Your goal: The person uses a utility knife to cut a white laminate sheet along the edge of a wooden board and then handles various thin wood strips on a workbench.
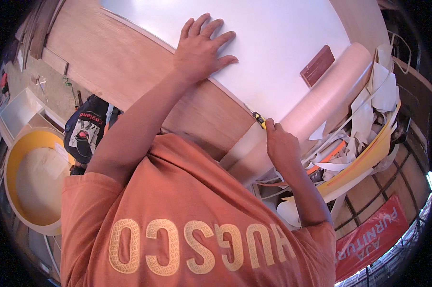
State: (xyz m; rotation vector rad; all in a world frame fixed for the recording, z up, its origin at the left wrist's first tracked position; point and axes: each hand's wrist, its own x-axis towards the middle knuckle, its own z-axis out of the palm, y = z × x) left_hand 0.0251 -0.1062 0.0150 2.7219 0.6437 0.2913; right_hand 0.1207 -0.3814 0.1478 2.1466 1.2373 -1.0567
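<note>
My left hand (200, 50) presses flat on a glossy white sheet (278, 43), fingers spread, its wrist crossing the sheet's near edge. The sheet lies over a reddish-brown wooden board (125, 52). In my right hand (282, 143) is a yellow and black utility knife (259, 119), gripped in closed fingers. Its thin blade points away from me, at the sheet's near edge; whether it touches the sheet I cannot tell. Just right of the knife, a large pinkish roll of sheet material (316, 100) lies slantwise. A small dark red-brown rectangular piece (318, 65) rests on the white sheet beside this roll.
Curled offcuts and strips (369, 119) pile up beyond the roll on the right. Below them hangs a red banner (373, 239). At left stand a round yellow-walled form (15, 162) and a dark printed bag or cloth (89, 126). Long boards (39, 28) lie at the far left.
</note>
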